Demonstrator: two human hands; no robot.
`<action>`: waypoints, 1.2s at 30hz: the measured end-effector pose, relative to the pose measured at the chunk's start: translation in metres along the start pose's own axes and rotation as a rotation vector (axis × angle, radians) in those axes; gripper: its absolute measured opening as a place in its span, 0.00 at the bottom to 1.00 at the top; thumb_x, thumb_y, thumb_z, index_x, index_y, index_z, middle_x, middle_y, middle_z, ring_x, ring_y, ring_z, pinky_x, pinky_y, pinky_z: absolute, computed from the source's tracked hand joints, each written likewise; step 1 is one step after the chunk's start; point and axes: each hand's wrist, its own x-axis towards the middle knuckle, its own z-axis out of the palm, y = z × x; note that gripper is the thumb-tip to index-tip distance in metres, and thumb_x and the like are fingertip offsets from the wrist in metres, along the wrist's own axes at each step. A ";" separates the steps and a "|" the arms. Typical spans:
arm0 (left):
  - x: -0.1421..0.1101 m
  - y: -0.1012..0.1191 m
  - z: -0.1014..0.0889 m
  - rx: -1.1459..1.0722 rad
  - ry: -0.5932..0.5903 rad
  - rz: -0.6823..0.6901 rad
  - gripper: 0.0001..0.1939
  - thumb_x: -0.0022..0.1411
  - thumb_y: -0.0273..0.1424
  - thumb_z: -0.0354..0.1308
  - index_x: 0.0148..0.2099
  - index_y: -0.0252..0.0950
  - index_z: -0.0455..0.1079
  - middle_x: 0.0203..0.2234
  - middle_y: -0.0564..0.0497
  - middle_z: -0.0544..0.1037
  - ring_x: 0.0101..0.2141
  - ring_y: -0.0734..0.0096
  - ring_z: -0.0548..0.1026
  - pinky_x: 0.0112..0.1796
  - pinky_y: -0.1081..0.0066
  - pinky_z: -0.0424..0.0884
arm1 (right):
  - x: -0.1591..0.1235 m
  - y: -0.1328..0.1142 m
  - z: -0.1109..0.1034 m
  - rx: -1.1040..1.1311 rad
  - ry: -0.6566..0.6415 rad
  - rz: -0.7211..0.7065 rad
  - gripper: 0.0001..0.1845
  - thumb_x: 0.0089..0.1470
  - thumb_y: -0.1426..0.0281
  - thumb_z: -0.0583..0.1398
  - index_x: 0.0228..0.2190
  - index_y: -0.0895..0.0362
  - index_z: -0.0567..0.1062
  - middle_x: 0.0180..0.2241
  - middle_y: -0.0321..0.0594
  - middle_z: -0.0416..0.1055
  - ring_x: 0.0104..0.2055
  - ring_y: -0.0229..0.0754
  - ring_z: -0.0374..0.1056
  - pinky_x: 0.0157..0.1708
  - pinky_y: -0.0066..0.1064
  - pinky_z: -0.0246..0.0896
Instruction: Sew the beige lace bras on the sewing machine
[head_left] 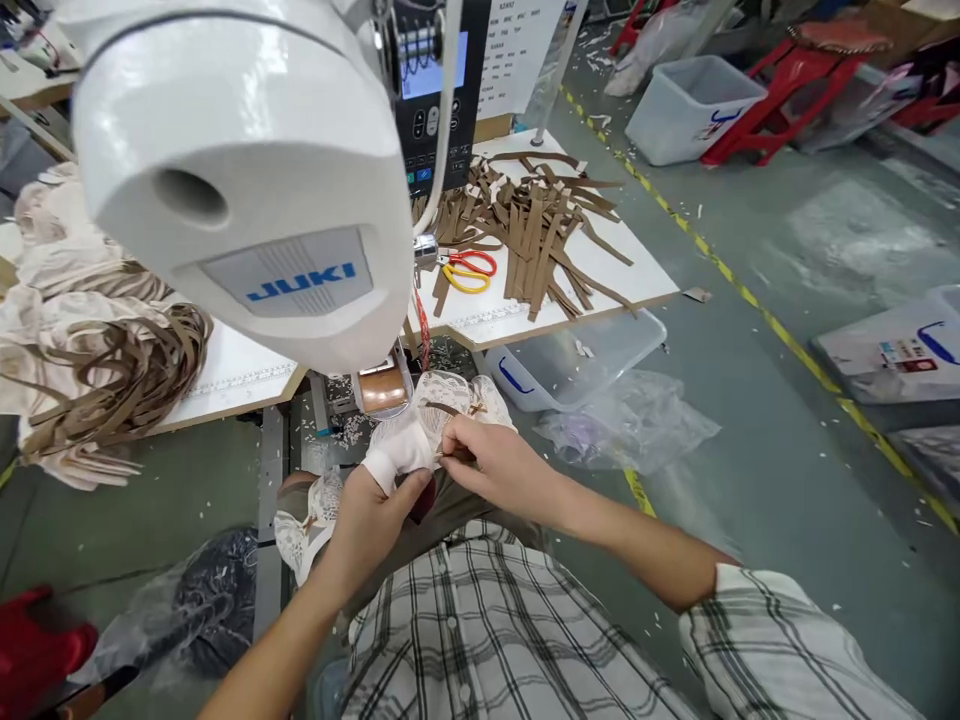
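Observation:
A white lace bra [405,447] with small brown bows lies across my lap, just below the head of a sewing machine [247,190]. My left hand [371,525] grips its smooth white part, thumb on top and fingers underneath. With fingertips pinched together, my right hand [502,465] holds the edge of the same bra beside a short brown strip [441,408]. Exactly what lies between those fingertips is hidden. More white lace [324,497] hangs to the left of my left wrist.
Brown straps [536,235] are heaped on the white machine table [495,322], beside red-and-yellow-handled scissors [469,272]. A pile of pale garments with brown straps [105,345] covers the left side. Below the table's right edge stands a clear plastic bin [577,360]. Red stools [799,85] stand farther off.

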 end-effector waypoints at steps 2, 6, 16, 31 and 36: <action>0.002 0.002 0.003 0.046 -0.007 -0.007 0.18 0.61 0.35 0.61 0.52 0.35 0.77 0.39 0.47 0.82 0.42 0.55 0.76 0.44 0.66 0.71 | 0.000 -0.001 -0.002 -0.026 -0.009 -0.024 0.05 0.56 0.76 0.56 0.34 0.54 0.65 0.26 0.31 0.66 0.27 0.36 0.60 0.29 0.27 0.49; 0.006 0.000 0.002 0.119 -0.042 -0.028 0.15 0.60 0.36 0.62 0.46 0.33 0.79 0.33 0.48 0.82 0.36 0.59 0.76 0.37 0.69 0.70 | 0.003 -0.001 -0.010 0.033 -0.055 0.015 0.07 0.55 0.75 0.57 0.37 0.55 0.69 0.26 0.31 0.70 0.28 0.36 0.63 0.29 0.27 0.49; 0.023 -0.019 0.000 -0.147 -0.093 -0.237 0.19 0.53 0.40 0.69 0.42 0.31 0.78 0.34 0.46 0.82 0.34 0.62 0.76 0.36 0.69 0.70 | 0.016 0.022 -0.012 0.419 -0.235 0.188 0.08 0.52 0.66 0.61 0.27 0.58 0.77 0.19 0.27 0.57 0.24 0.32 0.51 0.25 0.26 0.45; 0.021 -0.013 0.021 -0.442 0.144 -0.252 0.17 0.47 0.38 0.73 0.35 0.31 0.76 0.26 0.49 0.80 0.28 0.69 0.75 0.33 0.71 0.71 | 0.009 0.008 -0.002 0.435 -0.036 0.180 0.13 0.55 0.65 0.59 0.22 0.57 0.68 0.21 0.29 0.48 0.26 0.33 0.48 0.25 0.27 0.43; 0.003 -0.020 0.002 -0.445 0.105 -0.204 0.21 0.50 0.42 0.71 0.42 0.34 0.78 0.35 0.46 0.82 0.37 0.62 0.77 0.38 0.69 0.71 | 0.023 0.003 -0.016 0.587 -0.234 0.216 0.09 0.49 0.65 0.62 0.24 0.57 0.71 0.18 0.26 0.48 0.22 0.31 0.46 0.24 0.27 0.45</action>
